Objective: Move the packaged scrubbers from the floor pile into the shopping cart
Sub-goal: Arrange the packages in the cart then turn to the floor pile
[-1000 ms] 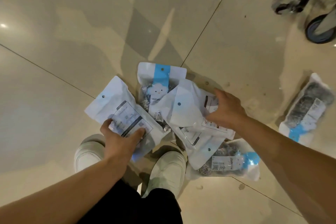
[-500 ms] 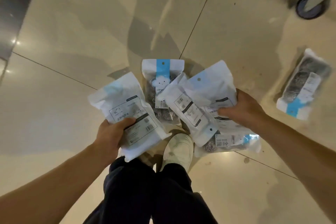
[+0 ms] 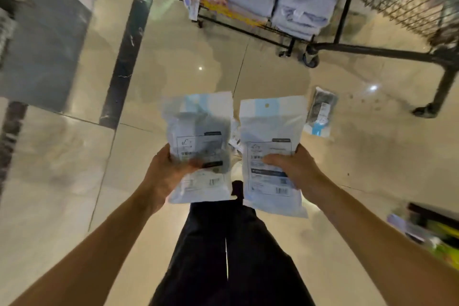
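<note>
Two packets held, left hand [image 3: 166, 176], right hand [image 3: 296, 171] fingers gripping; blurry cart [image 3: 407, 5] ahead, stray packet [image 3: 320, 112] on floor.

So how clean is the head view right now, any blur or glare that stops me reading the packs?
Head view: motion blur smears the left pack in the left hand and the shopping cart; the right pack in the right hand is sharper, though its label print stays unreadable. Dim, warm light; small glare spots on the glossy floor. Wide-angle bending at the edges.
</note>
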The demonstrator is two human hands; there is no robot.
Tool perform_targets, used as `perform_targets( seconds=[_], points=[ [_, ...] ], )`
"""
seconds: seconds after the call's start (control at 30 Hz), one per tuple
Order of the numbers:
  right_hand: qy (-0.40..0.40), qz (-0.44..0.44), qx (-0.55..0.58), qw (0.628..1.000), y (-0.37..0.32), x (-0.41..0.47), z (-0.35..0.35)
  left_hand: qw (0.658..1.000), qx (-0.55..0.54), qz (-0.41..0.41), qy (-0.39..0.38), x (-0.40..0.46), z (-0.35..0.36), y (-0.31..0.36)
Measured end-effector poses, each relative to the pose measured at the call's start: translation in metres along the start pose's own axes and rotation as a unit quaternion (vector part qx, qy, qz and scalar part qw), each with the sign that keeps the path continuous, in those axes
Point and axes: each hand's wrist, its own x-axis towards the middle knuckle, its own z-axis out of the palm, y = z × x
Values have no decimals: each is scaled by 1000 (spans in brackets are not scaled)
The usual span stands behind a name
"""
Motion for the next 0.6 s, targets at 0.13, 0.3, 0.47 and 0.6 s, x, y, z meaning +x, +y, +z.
perform_targets(
  seconds=[0.13, 0.3, 0.47, 0.6],
  points=[
    [-25, -54, 50, 997, -34, -92, -4, 998, 35, 45, 15, -91, -17, 52],
    [-20, -127, 141, 982, -56, -173, -23, 997, 22, 73, -33, -171, -20, 98],
    [-7, -169, 194, 966, -73, -227, -53, 989, -8, 121, -89, -201, -7, 131],
    [16, -182, 232, 955, -71, -259, -60, 986, -54, 88, -134, -207, 0, 151]
  ],
)
